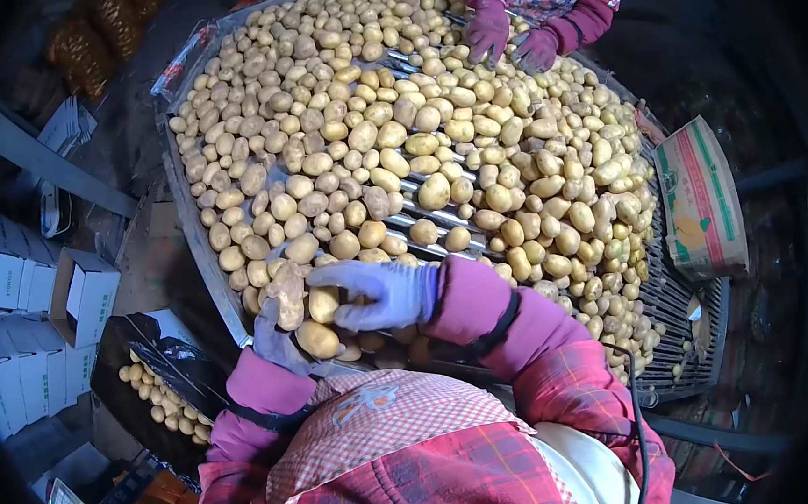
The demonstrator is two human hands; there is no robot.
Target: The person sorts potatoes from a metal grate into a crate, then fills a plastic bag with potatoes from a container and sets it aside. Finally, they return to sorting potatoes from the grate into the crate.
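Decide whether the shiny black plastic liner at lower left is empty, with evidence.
Not empty: small round yellow potatoes lie inside the shiny black plastic liner; how full, I cannot tell.

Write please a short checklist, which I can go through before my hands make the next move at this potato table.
1. Gloves on both hands: ok, left hand and right hand are both covered.
2. Right fingers firm around the upper potato: cannot tell, the grip is partly hidden.
3. Left hand supports the lower potato from below: cannot tell, its underside is hidden.
4. Co-worker's gloved hands away from yours: ok, they are at the far side.
5. Free space on the table just beyond your hands: not ok, potatoes crowd it.
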